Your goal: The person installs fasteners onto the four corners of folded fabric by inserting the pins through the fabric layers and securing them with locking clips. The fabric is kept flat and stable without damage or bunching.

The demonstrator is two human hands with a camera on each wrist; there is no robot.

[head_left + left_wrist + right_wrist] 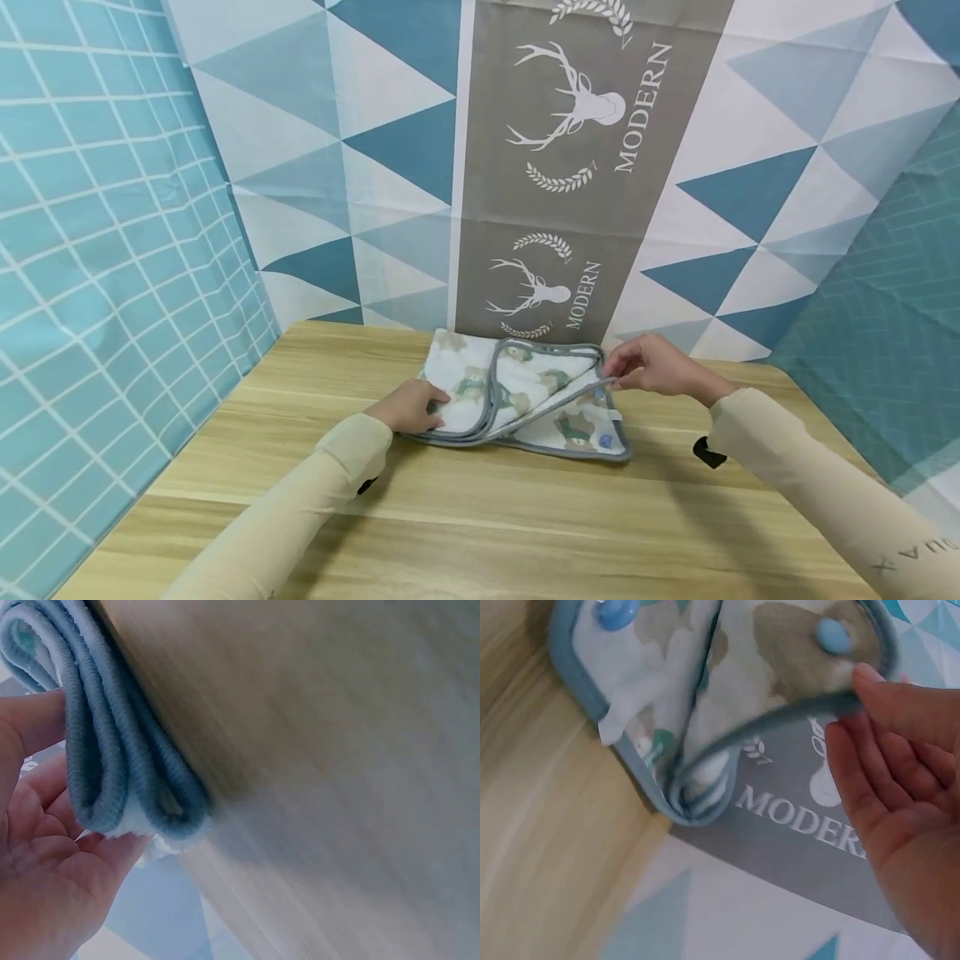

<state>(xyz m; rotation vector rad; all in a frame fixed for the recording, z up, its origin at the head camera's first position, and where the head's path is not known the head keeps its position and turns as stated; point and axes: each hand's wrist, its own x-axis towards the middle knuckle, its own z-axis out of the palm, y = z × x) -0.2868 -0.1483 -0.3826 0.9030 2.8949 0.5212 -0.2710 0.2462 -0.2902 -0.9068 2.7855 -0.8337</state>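
A folded white cloth (513, 392) with a teddy-bear print and grey-blue edging lies near the back of the wooden table. At its left end my left hand (408, 407) grips the folds; in the left wrist view the thumb lies against the stacked edging (105, 765), and the fingers pass behind the layers. My right hand (660, 367) pinches the edge of a top flap at the right end, lifted off the layer below. Close by in the right wrist view, a blue snap button (832, 635) shows on that flap, with another snap (617, 611) and a white tag (621, 720) on the lower layer.
Behind the wooden table (510, 517) hangs a patterned backdrop (397, 125) with triangles and deer heads. Blue tiled sheeting (97, 208) borders the left side, and teal sheeting (892, 317) the right. A small black piece (707, 452) shows beneath the right sleeve.
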